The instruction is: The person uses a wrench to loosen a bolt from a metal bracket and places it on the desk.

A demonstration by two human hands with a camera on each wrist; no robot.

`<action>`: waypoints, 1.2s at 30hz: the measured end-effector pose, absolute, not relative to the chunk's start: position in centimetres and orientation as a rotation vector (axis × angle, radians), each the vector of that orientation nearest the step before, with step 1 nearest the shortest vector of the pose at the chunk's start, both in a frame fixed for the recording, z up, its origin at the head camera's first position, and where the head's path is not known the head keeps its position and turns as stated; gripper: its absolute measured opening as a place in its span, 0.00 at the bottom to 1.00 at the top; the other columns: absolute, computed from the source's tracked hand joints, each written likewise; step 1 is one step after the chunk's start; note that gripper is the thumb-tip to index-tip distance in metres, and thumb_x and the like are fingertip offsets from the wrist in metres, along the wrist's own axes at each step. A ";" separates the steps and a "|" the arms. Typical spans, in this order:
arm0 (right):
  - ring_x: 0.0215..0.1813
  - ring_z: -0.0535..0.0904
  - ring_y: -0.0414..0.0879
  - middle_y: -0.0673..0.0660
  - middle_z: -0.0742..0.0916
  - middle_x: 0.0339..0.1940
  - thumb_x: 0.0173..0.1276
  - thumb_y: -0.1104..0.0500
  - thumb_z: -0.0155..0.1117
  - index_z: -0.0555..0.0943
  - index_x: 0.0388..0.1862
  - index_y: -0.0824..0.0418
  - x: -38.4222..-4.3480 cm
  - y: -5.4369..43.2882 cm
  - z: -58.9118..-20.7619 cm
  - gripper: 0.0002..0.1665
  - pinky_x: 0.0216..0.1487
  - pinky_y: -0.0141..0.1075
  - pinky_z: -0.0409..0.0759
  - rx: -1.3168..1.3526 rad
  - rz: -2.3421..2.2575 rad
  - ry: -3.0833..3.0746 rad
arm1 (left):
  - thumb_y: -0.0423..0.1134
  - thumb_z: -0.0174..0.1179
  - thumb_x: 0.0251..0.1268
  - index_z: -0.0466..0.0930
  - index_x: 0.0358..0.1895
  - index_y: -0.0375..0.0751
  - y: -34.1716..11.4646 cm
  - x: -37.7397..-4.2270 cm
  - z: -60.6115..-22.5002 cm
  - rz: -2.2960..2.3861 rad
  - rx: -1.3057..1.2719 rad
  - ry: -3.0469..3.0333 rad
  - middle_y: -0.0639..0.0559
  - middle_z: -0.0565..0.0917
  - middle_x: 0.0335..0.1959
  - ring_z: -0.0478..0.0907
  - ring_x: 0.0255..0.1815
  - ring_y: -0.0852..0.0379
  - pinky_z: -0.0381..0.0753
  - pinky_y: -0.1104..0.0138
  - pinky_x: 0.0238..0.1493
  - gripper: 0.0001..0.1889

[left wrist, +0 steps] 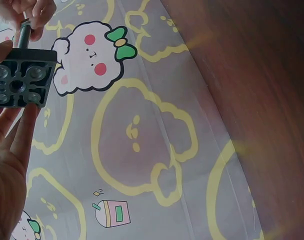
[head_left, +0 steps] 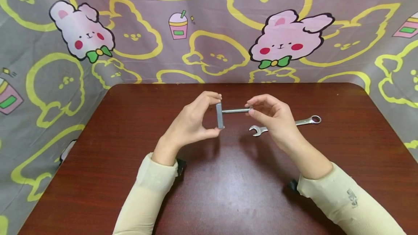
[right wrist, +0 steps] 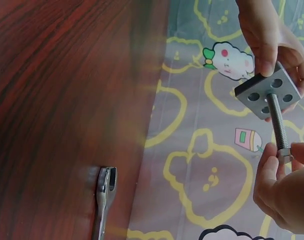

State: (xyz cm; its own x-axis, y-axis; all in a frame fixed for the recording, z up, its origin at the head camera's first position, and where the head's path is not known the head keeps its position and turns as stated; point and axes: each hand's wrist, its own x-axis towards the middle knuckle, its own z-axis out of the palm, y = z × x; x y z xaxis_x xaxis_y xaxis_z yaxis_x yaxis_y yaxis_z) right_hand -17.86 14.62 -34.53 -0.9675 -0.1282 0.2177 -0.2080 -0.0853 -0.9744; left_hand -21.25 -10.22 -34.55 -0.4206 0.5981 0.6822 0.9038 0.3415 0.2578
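Observation:
My left hand grips a grey square plate by opposite edges, thumb below and fingers above, over the table. Round holes show near the corners of the plate in the right wrist view; its other face has raised rings and ribs in the left wrist view. From its middle a threaded metal bolt sticks out towards the right. At the far end my right hand pinches the bolt's hex head between thumb and fingers. In the head view, fingertips partly cover that head.
A combination wrench lies on the table beyond my right hand, which hides its middle; the open end points left. The dark red-brown wooden table meets a patterned cloth behind and at both sides.

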 end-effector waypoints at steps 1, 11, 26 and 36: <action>0.41 0.83 0.38 0.44 0.87 0.38 0.65 0.75 0.60 0.83 0.42 0.54 -17.8 14.6 -34.5 0.18 0.44 0.27 0.83 0.392 2.213 -2.103 | 0.33 0.74 0.40 0.71 0.53 0.31 -10.2 -21.3 -34.6 -0.859 -1.312 -2.137 0.41 0.77 0.56 0.78 0.59 0.50 0.79 0.65 0.60 0.32; 0.46 0.80 0.35 0.41 0.86 0.41 0.59 0.81 0.59 0.81 0.45 0.67 -17.5 14.6 -34.9 0.18 0.45 0.22 0.79 0.516 1.944 -2.161 | 0.35 0.75 0.40 0.71 0.54 0.32 -10.1 -21.0 -34.5 -0.885 -1.317 -2.151 0.42 0.77 0.57 0.78 0.60 0.51 0.79 0.64 0.60 0.33; 0.46 0.81 0.39 0.49 0.87 0.47 0.58 0.68 0.72 0.81 0.59 0.58 -18.5 17.6 -34.7 0.28 0.50 0.24 0.76 1.083 1.126 -2.439 | 0.32 0.74 0.43 0.73 0.53 0.32 -10.4 -20.1 -34.6 -0.536 -1.367 -2.021 0.38 0.77 0.61 0.76 0.66 0.46 0.77 0.63 0.65 0.30; 0.39 0.85 0.36 0.47 0.90 0.35 0.72 0.61 0.60 0.82 0.58 0.58 -20.7 18.9 -32.6 0.17 0.43 0.31 0.82 1.190 1.316 -2.823 | 0.31 0.74 0.44 0.72 0.52 0.32 -10.4 -20.1 -34.7 -0.450 -1.397 -1.979 0.39 0.78 0.58 0.75 0.67 0.45 0.77 0.64 0.64 0.29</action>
State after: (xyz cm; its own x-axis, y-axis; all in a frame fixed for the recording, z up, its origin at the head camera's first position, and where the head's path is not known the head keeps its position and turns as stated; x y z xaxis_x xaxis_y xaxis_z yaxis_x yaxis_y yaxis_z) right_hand -20.74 18.90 -32.63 -0.7291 -0.6744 0.1166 -0.5231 0.4391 -0.7305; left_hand -20.06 -10.41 -34.72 -0.2067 0.6956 0.6881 0.9246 0.3689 -0.0951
